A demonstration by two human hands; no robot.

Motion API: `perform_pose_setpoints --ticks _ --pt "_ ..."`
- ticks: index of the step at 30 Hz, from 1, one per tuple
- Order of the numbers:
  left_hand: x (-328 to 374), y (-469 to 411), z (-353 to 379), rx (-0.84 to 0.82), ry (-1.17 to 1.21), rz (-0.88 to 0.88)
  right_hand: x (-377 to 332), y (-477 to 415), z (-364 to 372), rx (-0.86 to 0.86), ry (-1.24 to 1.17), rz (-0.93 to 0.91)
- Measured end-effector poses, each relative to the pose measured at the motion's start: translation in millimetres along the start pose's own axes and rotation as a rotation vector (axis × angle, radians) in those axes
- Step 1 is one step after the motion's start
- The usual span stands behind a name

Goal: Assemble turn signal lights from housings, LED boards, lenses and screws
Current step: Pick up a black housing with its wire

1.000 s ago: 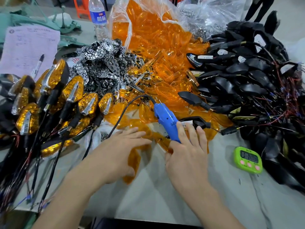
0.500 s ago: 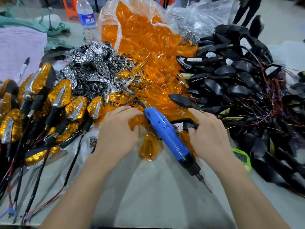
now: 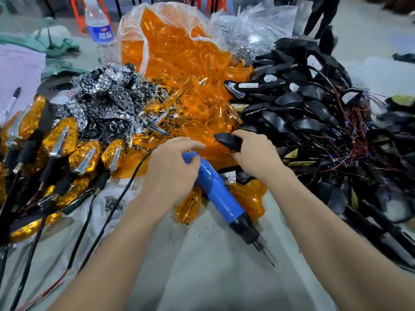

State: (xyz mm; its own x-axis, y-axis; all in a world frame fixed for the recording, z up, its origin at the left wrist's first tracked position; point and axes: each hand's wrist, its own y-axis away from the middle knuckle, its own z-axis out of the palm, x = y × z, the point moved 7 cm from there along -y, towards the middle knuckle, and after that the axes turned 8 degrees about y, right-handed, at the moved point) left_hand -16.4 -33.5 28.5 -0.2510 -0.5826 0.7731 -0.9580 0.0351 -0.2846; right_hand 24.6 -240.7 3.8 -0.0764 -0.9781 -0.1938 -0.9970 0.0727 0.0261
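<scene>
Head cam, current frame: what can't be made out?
- Head view: the left hand covers the rear of the blue screwdriver; the hand's back hides whether it grips.
- The black housing in the right hand: inside faces away, so its contents are unseen.
- The screwdriver bit: too small to tell its type.
- The water bottle: cap cut off by the top edge.

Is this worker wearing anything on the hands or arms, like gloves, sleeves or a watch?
No. The left hand and right hand are bare, without gloves. Both forearms are uncovered to the picture's edge: no sleeve, watch, bracelet or ring shows.
</scene>
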Motion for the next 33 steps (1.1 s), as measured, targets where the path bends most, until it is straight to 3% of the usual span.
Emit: perform_pose_setpoints --ticks 6,10,16,23,27,30,33 --pt "-1 -8 0 -0.007 0.083 -0.053 -20 6 -57 0.425 -0.253 -0.157" --pt "-3 -16 3 -0.109 0.591 -0.171 -30 10 -69 0.29 -0.281 -0.2" --pt "18 -22 17 -0.248 0.96 -0.084 -53 29 -66 0.153 -0.406 -0.335" --pt "16 -40 0 0.078 0.916 -0.068 -47 18 -64 0.04 -0.564 -0.293" --pt "8 -44 -13 0.275 1.052 -0.2 11 2 -58 -0.01 -0.221 -0.097" --pt "-19 -52 -55 0.548 1.271 -0.314 48 7 -67 0.138 -0.344 -0.041" --pt "-33 -65 -98 0.549 1.146 -0.244 48 13 -91 0.25 -0.504 -0.097"
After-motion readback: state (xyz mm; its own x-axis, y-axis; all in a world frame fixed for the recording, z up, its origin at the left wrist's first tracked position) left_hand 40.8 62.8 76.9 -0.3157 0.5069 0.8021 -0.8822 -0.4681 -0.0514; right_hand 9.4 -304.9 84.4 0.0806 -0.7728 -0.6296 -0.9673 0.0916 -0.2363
